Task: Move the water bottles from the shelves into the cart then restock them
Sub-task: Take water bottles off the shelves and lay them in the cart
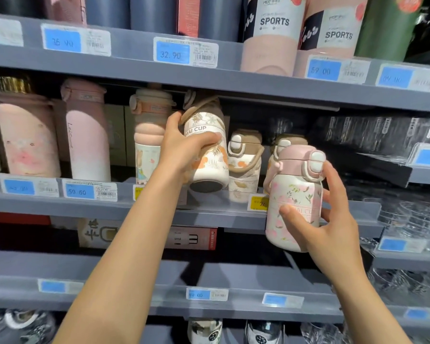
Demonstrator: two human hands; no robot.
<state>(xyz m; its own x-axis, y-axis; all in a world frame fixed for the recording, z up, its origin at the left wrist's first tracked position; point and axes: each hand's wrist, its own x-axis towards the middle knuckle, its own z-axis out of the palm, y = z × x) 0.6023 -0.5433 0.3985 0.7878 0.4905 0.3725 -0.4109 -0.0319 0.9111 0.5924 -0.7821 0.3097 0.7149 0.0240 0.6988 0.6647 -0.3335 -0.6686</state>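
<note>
My left hand grips a tilted leaf-print bottle above the middle shelf front edge; my right hand curls around a pink floral bottle held off that edge.

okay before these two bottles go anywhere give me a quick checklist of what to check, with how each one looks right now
1. Left hand grips the leaf-print bottle: ok, fingers wrap its body.
2. Right hand holds the pink flower bottle: ok.
3. Leaf-print bottle clear of the shelf above: not ok, it is tilted with its lid close under the edge.
4. Neighbouring bottle on the shelf upright: ok.
5. Pink flower bottle's lid closed: ok, it looks shut.
6. Cart ready: cannot tell, not in view.
</note>
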